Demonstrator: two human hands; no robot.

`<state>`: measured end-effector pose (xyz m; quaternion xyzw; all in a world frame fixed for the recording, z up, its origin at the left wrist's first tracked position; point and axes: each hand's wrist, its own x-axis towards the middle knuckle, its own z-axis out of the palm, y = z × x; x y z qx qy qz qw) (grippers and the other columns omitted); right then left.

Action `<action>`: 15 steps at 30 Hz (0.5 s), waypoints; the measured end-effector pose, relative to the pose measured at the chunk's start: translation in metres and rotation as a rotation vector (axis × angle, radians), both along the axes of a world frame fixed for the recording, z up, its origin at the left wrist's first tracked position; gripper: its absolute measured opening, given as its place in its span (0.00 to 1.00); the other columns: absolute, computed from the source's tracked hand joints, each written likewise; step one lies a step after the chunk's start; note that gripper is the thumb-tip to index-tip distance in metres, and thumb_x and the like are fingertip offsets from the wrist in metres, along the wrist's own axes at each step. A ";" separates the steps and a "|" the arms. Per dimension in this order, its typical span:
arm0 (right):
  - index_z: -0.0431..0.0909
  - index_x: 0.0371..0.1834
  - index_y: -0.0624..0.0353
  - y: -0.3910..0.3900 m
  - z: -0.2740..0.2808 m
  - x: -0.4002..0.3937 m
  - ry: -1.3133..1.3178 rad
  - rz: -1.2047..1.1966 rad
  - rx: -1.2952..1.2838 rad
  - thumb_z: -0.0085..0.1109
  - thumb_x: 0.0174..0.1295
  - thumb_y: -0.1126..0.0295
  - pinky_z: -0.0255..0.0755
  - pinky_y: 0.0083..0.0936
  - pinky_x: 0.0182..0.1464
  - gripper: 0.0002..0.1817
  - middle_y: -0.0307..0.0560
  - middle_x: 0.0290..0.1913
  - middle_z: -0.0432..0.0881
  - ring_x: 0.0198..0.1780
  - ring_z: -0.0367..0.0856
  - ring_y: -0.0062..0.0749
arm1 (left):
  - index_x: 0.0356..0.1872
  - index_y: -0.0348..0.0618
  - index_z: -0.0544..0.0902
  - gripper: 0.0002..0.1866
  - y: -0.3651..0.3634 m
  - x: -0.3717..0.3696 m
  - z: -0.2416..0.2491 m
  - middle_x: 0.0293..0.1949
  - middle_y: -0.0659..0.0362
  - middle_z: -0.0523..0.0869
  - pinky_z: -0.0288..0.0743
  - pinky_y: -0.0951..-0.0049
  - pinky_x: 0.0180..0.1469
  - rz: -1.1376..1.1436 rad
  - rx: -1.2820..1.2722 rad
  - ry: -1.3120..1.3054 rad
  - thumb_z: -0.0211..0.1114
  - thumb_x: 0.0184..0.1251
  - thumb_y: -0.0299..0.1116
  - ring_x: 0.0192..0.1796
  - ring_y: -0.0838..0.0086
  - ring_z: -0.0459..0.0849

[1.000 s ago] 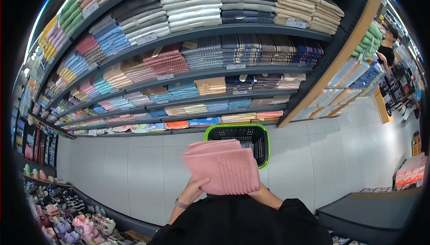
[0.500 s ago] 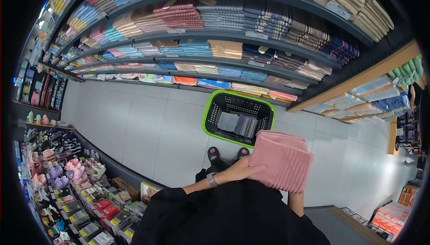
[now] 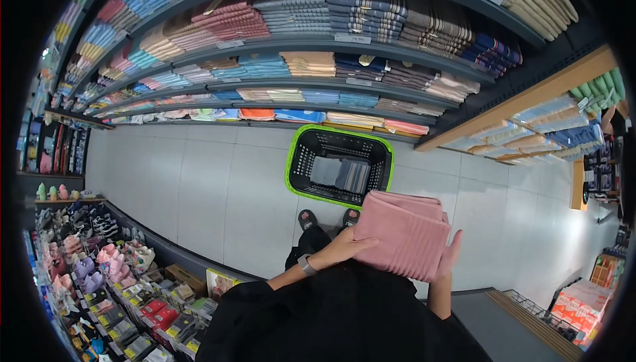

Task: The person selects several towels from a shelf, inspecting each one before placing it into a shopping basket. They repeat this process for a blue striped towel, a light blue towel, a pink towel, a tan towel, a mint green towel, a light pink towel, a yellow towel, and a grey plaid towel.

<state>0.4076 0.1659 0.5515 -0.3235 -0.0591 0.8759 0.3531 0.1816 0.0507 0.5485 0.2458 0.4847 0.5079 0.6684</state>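
A folded pink towel (image 3: 401,236) with a ribbed band is held up in front of my body. My left hand (image 3: 348,244) grips its left edge, thumb on top and the other fingers hidden underneath. At the towel's right edge is my right hand (image 3: 450,257), its visible fingers stretched out straight along the side. Beyond the towel, a black shopping basket with a green rim (image 3: 289,163) stands on the floor. Inside it lie a plain grey-blue folded towel (image 3: 325,170) and a striped grey one (image 3: 354,176).
Shelves (image 3: 371,44) ahead carry stacks of folded towels in many colours. A display of socks and small plush-like goods (image 3: 119,282) runs along the left. More packed textiles (image 3: 543,137) hang at the right, beside a wooden panel (image 3: 510,103). Tiled floor (image 3: 205,183) lies between.
My right hand has come out from beneath the towel to its right edge, with fingers now showing. The view has shifted slightly, so the basket and shelves appear further left.
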 end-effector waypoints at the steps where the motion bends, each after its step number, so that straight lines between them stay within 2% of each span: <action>1: 0.54 0.67 0.60 -0.002 -0.018 0.007 0.001 0.019 -0.054 0.39 0.64 0.44 0.54 0.39 0.67 0.36 0.50 0.64 0.64 0.65 0.62 0.41 | 0.54 0.33 0.73 0.20 -0.002 -0.002 -0.007 0.49 0.60 0.79 0.69 0.77 0.55 -0.006 -0.001 -0.005 0.62 0.63 0.31 0.52 0.80 0.75; 2: 0.54 0.67 0.60 -0.003 -0.032 0.010 -0.002 0.009 -0.055 0.39 0.64 0.44 0.54 0.39 0.67 0.36 0.50 0.64 0.64 0.65 0.62 0.41 | 0.54 0.33 0.73 0.19 -0.004 -0.004 -0.016 0.49 0.60 0.79 0.69 0.77 0.55 0.030 -0.029 0.008 0.62 0.63 0.30 0.51 0.80 0.75; 4: 0.56 0.64 0.65 -0.008 -0.044 0.009 -0.279 0.341 -0.017 0.53 0.60 0.56 0.66 0.39 0.59 0.34 0.54 0.60 0.68 0.60 0.69 0.43 | 0.54 0.34 0.73 0.19 -0.007 -0.010 -0.029 0.49 0.60 0.79 0.69 0.77 0.54 0.042 -0.065 0.020 0.62 0.63 0.30 0.51 0.80 0.75; 5: 0.56 0.64 0.65 -0.010 -0.051 0.007 -0.280 0.322 -0.026 0.53 0.60 0.56 0.66 0.39 0.59 0.34 0.54 0.60 0.68 0.60 0.69 0.43 | 0.53 0.35 0.73 0.19 -0.009 -0.014 -0.036 0.48 0.61 0.79 0.70 0.77 0.54 0.096 -0.087 0.004 0.62 0.62 0.30 0.50 0.81 0.75; 7: 0.61 0.59 0.68 -0.008 -0.050 -0.021 -0.303 0.496 -0.040 0.57 0.56 0.71 0.75 0.33 0.48 0.28 0.55 0.50 0.74 0.48 0.79 0.42 | 0.53 0.37 0.74 0.19 -0.014 -0.022 -0.058 0.48 0.61 0.79 0.71 0.78 0.53 0.176 -0.134 -0.036 0.63 0.61 0.30 0.50 0.81 0.76; 8: 0.61 0.59 0.68 -0.006 -0.057 -0.032 -0.303 0.486 -0.051 0.57 0.56 0.71 0.75 0.33 0.48 0.28 0.55 0.50 0.74 0.48 0.79 0.42 | 0.53 0.37 0.74 0.19 -0.017 -0.028 -0.073 0.48 0.61 0.79 0.71 0.78 0.53 0.164 -0.144 -0.037 0.63 0.61 0.30 0.50 0.81 0.76; 9: 0.64 0.55 0.68 -0.003 -0.073 -0.042 -0.290 0.545 -0.107 0.56 0.55 0.74 0.77 0.32 0.42 0.24 0.53 0.45 0.76 0.42 0.80 0.39 | 0.52 0.37 0.74 0.19 -0.019 -0.034 -0.086 0.47 0.61 0.80 0.71 0.77 0.52 0.187 -0.200 -0.067 0.64 0.61 0.29 0.49 0.81 0.76; 11: 0.71 0.45 0.67 -0.002 -0.137 -0.047 -0.237 0.680 -0.165 0.56 0.53 0.76 0.75 0.31 0.28 0.15 0.48 0.34 0.79 0.29 0.80 0.33 | 0.51 0.38 0.75 0.18 -0.023 -0.048 -0.122 0.46 0.60 0.80 0.72 0.76 0.52 0.259 -0.287 -0.123 0.64 0.60 0.29 0.48 0.79 0.78; 12: 0.71 0.45 0.67 -0.001 -0.168 -0.053 -0.243 0.667 -0.182 0.56 0.53 0.76 0.75 0.31 0.28 0.15 0.48 0.34 0.79 0.29 0.80 0.33 | 0.51 0.38 0.75 0.18 -0.021 -0.058 -0.142 0.46 0.60 0.80 0.72 0.76 0.52 0.245 -0.301 -0.131 0.64 0.60 0.29 0.48 0.79 0.78; 14: 0.74 0.39 0.65 0.004 -0.224 -0.077 0.005 0.688 -0.158 0.57 0.53 0.74 0.73 0.29 0.27 0.11 0.44 0.30 0.79 0.26 0.79 0.29 | 0.50 0.38 0.76 0.17 -0.016 -0.082 -0.186 0.46 0.60 0.81 0.73 0.75 0.52 0.251 -0.401 -0.244 0.64 0.60 0.29 0.48 0.77 0.79; 15: 0.74 0.39 0.65 0.009 -0.252 -0.091 -0.002 0.674 -0.169 0.57 0.53 0.74 0.73 0.29 0.27 0.11 0.44 0.30 0.79 0.26 0.79 0.29 | 0.50 0.38 0.76 0.17 -0.009 -0.092 -0.210 0.46 0.59 0.81 0.72 0.75 0.52 0.261 -0.423 -0.235 0.64 0.60 0.29 0.48 0.76 0.79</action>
